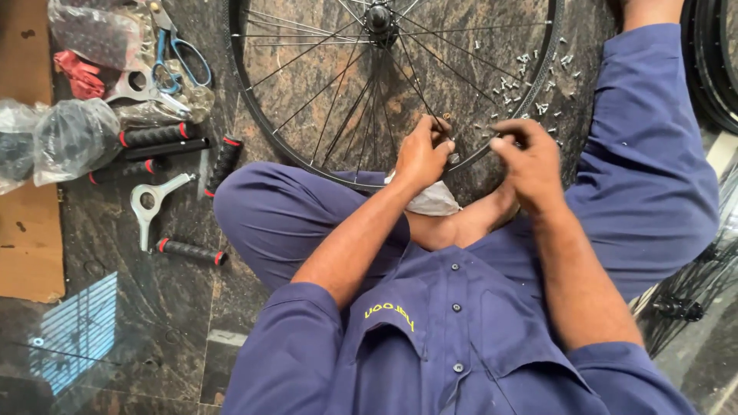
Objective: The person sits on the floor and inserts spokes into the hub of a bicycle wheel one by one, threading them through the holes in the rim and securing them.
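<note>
I sit cross-legged on a dark stone floor with a bicycle wheel lying flat before me, its hub at the top. My left hand pinches a spoke at the near part of the rim. My right hand is closed at the rim just to the right, its fingertips pinched together on something too small to make out. A white cloth rests on my leg under the rim.
Several small spoke nipples lie scattered inside and right of the rim. To the left lie black handlebar grips, a flat metal wrench, blue-handled scissors, plastic bags and cardboard. Other wheels stand at right.
</note>
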